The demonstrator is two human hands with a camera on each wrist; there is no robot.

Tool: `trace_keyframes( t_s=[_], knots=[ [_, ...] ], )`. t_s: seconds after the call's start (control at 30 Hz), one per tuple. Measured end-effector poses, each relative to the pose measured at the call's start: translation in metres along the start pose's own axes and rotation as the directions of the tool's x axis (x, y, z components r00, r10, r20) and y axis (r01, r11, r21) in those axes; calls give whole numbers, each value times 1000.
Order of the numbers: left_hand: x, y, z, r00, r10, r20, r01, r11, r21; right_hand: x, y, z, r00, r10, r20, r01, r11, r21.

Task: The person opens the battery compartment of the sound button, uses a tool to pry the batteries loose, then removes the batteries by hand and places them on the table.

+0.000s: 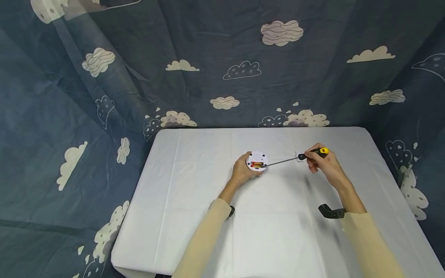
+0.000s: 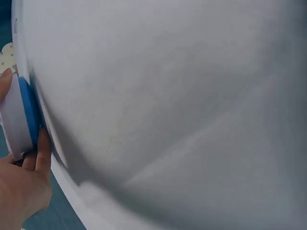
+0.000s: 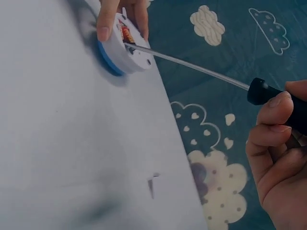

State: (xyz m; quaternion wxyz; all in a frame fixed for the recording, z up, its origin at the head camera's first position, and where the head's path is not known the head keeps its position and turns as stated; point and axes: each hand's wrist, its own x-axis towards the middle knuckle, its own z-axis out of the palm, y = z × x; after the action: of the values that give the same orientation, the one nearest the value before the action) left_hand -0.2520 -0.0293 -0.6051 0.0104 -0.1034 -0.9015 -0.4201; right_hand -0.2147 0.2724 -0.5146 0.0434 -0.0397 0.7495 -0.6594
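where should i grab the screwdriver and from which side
Probably by the screwdriver's handle, from the person's right: it is thicker than the metal shaft and points that way, while the shaft runs left toward the round white device and its batteries.

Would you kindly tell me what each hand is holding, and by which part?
The left hand holds the round white-and-blue device by its rim; the right hand holds the screwdriver by its black-and-yellow handle.

Two hands point(image 1: 240, 170) point(image 1: 322, 164), two sleeves point(image 1: 203, 239) point(image 1: 370, 245), one screwdriver point(image 1: 301, 156), one round device point(image 1: 257, 156) and one table point(image 1: 278, 239) appear.
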Motion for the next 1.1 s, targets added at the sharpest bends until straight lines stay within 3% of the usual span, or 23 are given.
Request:
trace_keyframes(
  t_s=[0.1,0.23,0.37,0.5,0.7,0.87,0.93,1.1],
  knots=[
    [-1,1,2,999,31,-8,-30,998,48,-2,-14,9,999,-34,17,36,991,-130],
    [0,2,3,1000,18,-1,-18,999,41,-3,-33,24,993,-104,49,113,954,-278],
    [2,1,3,1000,13,-9,-13,998,57,-2,-43,33,989,-133,70,149,937,-316],
    [3,-1,3,1000,23,-13,-22,998,58,0,-42,33,990,-129,62,142,942,-305],
    [3,0,5,1000,12,-1,-12,999,46,1,-26,18,994,-101,45,108,974,-200],
    [-2,-2,1,1000,-21,-5,22,1000,14,6,-1,9,998,-54,23,54,998,-24],
    [-3,-3,0,999,-35,-7,35,999,14,6,8,6,1000,-23,10,23,999,44],
    [1,-1,4,1000,3,-20,-3,1000,16,3,26,-9,1000,4,12,-6,975,222]
  ],
)
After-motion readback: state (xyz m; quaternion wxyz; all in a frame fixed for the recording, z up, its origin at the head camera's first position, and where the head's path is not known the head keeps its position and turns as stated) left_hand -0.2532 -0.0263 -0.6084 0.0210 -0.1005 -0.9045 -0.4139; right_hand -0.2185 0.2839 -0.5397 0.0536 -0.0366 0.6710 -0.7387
